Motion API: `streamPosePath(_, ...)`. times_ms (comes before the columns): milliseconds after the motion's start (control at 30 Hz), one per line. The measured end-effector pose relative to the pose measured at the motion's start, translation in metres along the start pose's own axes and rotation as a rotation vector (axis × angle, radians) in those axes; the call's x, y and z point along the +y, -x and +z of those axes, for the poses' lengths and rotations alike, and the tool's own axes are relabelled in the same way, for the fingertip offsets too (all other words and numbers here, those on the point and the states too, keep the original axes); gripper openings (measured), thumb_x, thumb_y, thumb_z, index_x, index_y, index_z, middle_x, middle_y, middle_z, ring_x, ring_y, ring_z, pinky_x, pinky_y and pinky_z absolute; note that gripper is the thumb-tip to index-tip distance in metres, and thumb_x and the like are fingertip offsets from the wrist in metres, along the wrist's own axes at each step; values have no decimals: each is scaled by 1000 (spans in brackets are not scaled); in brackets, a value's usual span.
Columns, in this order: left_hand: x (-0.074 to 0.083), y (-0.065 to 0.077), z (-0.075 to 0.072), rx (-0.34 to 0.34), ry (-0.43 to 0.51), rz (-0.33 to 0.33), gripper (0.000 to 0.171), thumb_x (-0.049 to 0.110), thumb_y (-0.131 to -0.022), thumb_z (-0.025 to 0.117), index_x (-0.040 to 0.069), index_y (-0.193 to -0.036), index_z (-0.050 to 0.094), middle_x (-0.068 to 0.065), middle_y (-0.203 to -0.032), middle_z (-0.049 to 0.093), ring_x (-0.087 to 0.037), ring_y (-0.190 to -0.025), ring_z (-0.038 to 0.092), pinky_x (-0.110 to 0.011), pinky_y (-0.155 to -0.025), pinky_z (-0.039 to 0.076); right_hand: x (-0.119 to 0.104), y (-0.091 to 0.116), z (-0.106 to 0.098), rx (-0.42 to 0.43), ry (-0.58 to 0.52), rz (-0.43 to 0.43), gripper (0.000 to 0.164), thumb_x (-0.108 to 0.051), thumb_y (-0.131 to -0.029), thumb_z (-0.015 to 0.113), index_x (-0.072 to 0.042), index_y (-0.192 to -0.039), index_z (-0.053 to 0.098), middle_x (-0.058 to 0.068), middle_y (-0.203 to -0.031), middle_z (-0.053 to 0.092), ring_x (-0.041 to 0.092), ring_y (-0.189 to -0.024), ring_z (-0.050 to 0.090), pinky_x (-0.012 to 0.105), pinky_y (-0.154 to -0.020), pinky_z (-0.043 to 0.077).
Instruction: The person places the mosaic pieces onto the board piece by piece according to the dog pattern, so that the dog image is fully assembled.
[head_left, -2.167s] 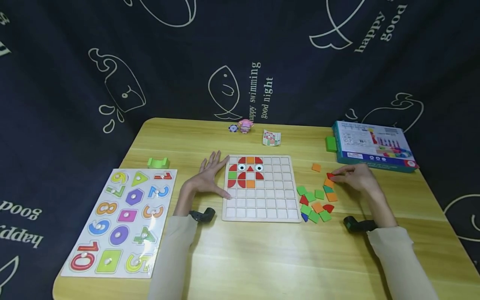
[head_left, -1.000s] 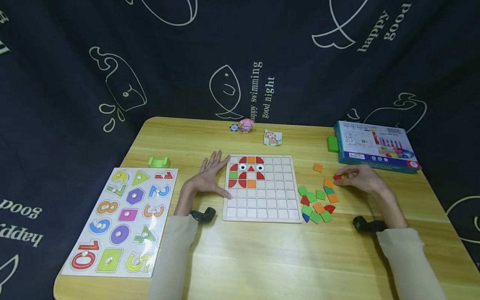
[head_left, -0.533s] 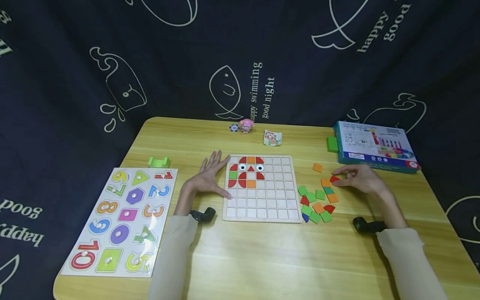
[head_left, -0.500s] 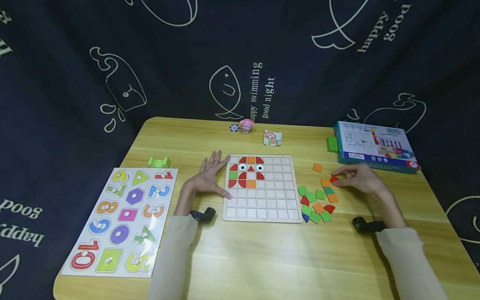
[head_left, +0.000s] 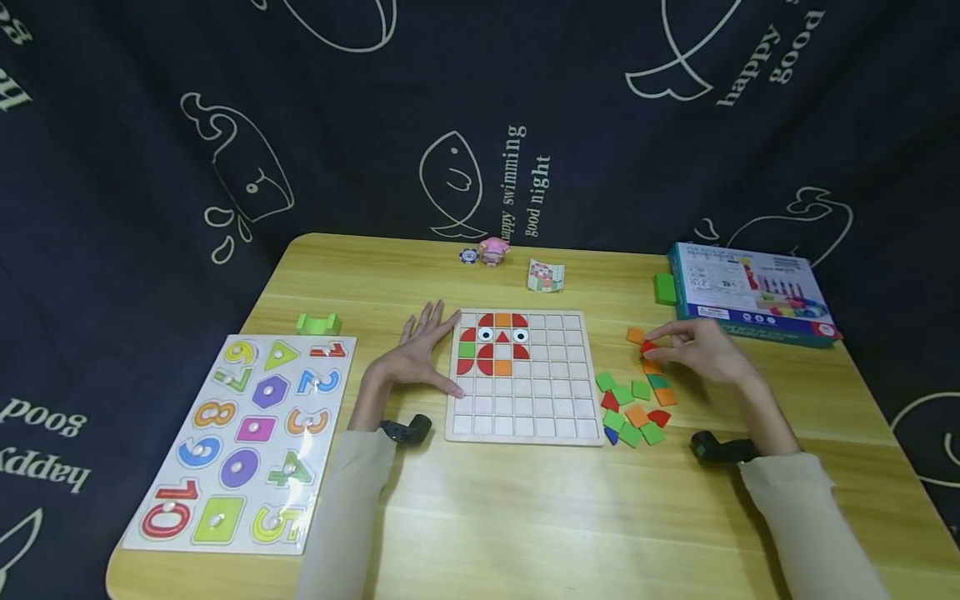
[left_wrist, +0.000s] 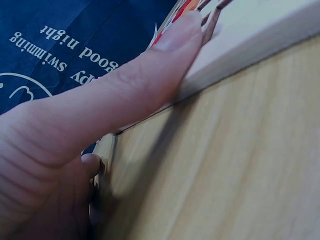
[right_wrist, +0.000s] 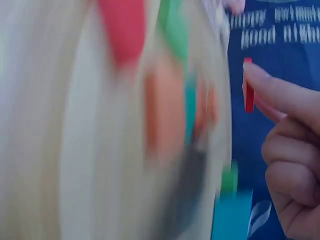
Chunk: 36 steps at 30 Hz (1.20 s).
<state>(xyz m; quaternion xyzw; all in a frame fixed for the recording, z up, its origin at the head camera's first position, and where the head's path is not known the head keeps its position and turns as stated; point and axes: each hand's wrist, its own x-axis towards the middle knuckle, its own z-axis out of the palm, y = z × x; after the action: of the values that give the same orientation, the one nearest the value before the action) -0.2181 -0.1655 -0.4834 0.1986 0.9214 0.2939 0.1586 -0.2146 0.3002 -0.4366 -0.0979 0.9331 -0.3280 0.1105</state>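
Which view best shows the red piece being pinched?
Right wrist: the red piece is close and edge-on in the right hand. The head view shows it smaller, from above; the left wrist view doesn't show it.

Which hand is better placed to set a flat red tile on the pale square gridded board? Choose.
Probably the right hand: it pinches a red tile, while the left hand is spread at the left edge of the gridded board.

Glossy wood-grain table [head_left: 555, 508], matt wooden grid board [head_left: 558, 408], matt cloth backdrop [head_left: 337, 167], glossy number puzzle [head_left: 280, 440].
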Motion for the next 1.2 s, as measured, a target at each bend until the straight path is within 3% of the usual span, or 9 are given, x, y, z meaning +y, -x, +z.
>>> streamPosePath(100, -1, 0, 0, 1, -3, 1, 136, 62, -53, 86, 28, -156, 6, -7, -163, -18, -24, -149, -23, -50, -122, -14, -33, -8, 20, -83, -49, -38, 30, -31, -83, 75, -13, -107, 73, 0, -62, 37, 17, -58, 39, 27, -47, 29)
streamPosePath(267, 0, -1, 0, 0, -8, 0, 136, 61, -52, 87, 29, -156, 6, -8, -163, -18, -24, -150, -23, -50, -122, -13, -92, -27, 65, -216, -87, -116, 26, -26, -78, 80, -18, -103, 76, 1, -73, 54, 19, -72, 42, 24, -54, 31)
streamPosePath(333, 0, 0, -1, 0, -4, -5, 136, 61, -53, 87, 29, -156, 5, -7, -163, -18, -24, -150, -23, -50, -122, -14, -109, -35, 82, -242, -92, -170, 24, -23, -78, 80, -16, -101, 76, 1, -77, 60, 17, -72, 41, 23, -55, 31)
streamPosePath(433, 1, 1, -2, 1, 0, 1, 135, 60, -53, 87, 29, -156, 5, -8, -163, -18, -24, -150, -22, -50, -122, -14, -122, -44, 99, -255, -99, -214, 22, -17, -77, 81, -12, -98, 77, 1, -66, 53, 14, -62, 37, 21, -53, 29)
streamPosePath(600, 2, 1, -2, 0, -4, 21, 136, 60, -53, 87, 28, -156, 5, -10, -163, -17, -27, -150, -21, -52, -122, -13, -125, -50, 106, -216, -110, -195, 23, -13, -72, 84, -11, -94, 77, -3, -51, 40, 12, -51, 31, 20, -50, 27)
streamPosePath(967, 2, 0, -1, 5, -11, 22, 136, 59, -53, 87, 27, -156, 4, -10, -163, -17, -27, -150, -21, -52, -121, -14, -124, -54, 108, -238, -165, -187, 22, -13, -72, 84, -10, -93, 78, -5, -49, 39, 8, -49, 29, 18, -46, 24)
streamPosePath(1067, 1, 0, -1, 10, -9, 23, 136, 59, -53, 87, 27, -156, 4, -10, -163, -17, -27, -150, -21, -52, -122, -13, -121, -50, 101, -247, -191, -178, 26, -13, -74, 83, -10, -98, 77, -4, -50, 34, 11, -50, 28, 20, -47, 25)
streamPosePath(1200, 0, 1, -1, 8, -17, 24, 136, 60, -54, 86, 27, -156, 4, -10, -163, -17, -28, -150, -21, -52, -121, -14, -102, -42, 76, -198, -170, -131, 27, -18, -78, 80, -13, -104, 76, -3, -53, 31, 13, -51, 30, 22, -47, 24)
